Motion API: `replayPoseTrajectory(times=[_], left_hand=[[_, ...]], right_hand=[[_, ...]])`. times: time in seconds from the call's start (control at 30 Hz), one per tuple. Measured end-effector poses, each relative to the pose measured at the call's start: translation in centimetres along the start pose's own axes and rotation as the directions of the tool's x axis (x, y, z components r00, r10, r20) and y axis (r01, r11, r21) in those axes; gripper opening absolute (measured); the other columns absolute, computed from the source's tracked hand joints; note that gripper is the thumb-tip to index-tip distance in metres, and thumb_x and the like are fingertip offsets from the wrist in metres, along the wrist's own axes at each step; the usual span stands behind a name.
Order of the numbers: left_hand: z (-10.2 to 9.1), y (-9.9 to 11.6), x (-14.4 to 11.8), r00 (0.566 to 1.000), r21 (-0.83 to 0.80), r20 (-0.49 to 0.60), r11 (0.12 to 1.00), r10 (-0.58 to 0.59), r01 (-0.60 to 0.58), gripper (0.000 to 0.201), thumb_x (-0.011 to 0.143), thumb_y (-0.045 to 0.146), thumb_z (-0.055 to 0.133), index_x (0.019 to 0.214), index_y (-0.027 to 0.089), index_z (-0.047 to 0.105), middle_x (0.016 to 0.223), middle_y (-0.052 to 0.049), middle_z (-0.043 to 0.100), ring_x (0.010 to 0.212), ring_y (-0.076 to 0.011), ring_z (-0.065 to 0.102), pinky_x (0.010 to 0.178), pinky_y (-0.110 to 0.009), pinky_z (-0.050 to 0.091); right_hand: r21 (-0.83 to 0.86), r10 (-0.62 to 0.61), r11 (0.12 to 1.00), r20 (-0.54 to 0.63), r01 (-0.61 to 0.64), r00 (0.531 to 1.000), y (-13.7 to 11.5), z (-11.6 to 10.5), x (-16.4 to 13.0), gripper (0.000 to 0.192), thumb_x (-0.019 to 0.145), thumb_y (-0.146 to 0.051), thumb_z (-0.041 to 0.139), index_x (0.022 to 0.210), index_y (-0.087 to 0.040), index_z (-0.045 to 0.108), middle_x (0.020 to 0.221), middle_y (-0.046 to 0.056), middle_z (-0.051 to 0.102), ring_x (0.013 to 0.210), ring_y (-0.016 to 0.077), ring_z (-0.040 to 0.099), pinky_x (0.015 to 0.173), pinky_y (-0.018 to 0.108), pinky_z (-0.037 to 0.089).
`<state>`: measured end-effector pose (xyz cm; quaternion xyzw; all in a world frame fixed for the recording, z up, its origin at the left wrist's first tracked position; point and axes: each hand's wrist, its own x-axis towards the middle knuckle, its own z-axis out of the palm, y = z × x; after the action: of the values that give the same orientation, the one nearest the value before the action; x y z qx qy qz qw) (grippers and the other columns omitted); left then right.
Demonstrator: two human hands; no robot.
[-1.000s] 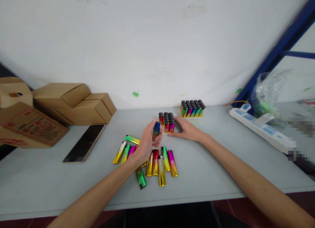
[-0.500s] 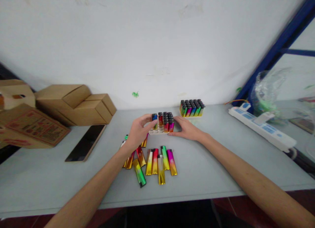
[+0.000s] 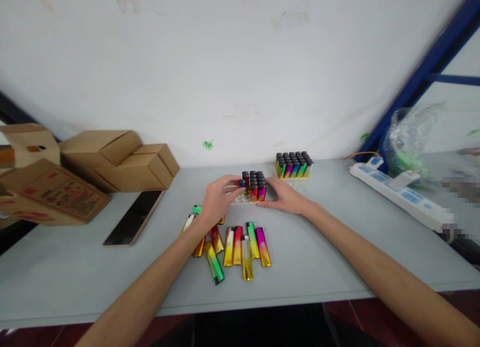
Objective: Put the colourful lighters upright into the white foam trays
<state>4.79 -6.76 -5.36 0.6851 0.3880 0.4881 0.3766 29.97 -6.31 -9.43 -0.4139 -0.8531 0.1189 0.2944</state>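
Pinching a blue lighter point(image 3: 242, 183) between thumb and fingertips, the left hand point(image 3: 218, 199) holds it upright at the left edge of a pale tray point(image 3: 240, 199), where it stands just beside the red and magenta lighters already seated point(image 3: 255, 185) in the tray's slots; whether the blue one is fully down in a slot cannot be told; the right hand point(image 3: 285, 197) lies flat against the tray's right side, fingers pressed together and touching it, gripping nothing; loose lighters point(image 3: 236, 247) in gold, red, green and pink lie scattered on the grey table point(image 3: 75, 272) just in front of both hands; a second, full tray of lighters point(image 3: 293, 165) stands farther back to the right; a dark phone point(image 3: 134, 217) lies well to the left, near stacked cardboard boxes point(image 3: 116, 159); a white power strip point(image 3: 399, 197) runs along the table's right side.
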Motion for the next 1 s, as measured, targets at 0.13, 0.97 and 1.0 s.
replayPoseTrajectory(times=[0.13,0.97,1.0], left_hand=[[0.0,0.1,0.4,0.998,0.079,0.062,0.996,0.031,-0.036,0.027,0.079,0.035,0.082,0.1,0.02,0.076,0.096,-0.006,0.075,0.091,-0.0221,0.071,0.089,-0.037,0.062],[-0.6,3.9,-2.2,0.869,0.542,0.483,0.743,0.106,-0.392,0.026,0.092,0.045,0.07,0.088,0.019,0.068,0.086,-0.004,0.068,0.087,-0.0213,0.064,0.081,-0.034,0.05],[-0.4,4.3,-2.7,0.832,0.536,0.552,0.739,0.058,-0.408,0.03,0.092,0.048,0.069,0.09,0.019,0.069,0.089,-0.005,0.068,0.091,-0.0226,0.064,0.084,-0.036,0.05]], right_hand=[[-0.002,-0.001,1.0,0.003,0.001,1.0,0.0,0.0,0.0,0.065,0.085,-0.058,0.074,0.131,-0.015,0.057,0.122,0.018,0.067,0.112,0.0351,0.066,0.095,0.051,0.055],[0.007,-0.001,1.0,-0.019,0.001,1.0,0.2,0.2,0.0,0.068,0.084,-0.059,0.075,0.132,-0.015,0.056,0.124,0.019,0.066,0.112,0.0359,0.065,0.095,0.051,0.055],[0.006,0.001,1.0,-0.02,-0.001,1.0,0.2,0.1,0.0,0.068,0.084,-0.059,0.075,0.132,-0.015,0.056,0.124,0.019,0.066,0.112,0.0359,0.065,0.096,0.051,0.054]])
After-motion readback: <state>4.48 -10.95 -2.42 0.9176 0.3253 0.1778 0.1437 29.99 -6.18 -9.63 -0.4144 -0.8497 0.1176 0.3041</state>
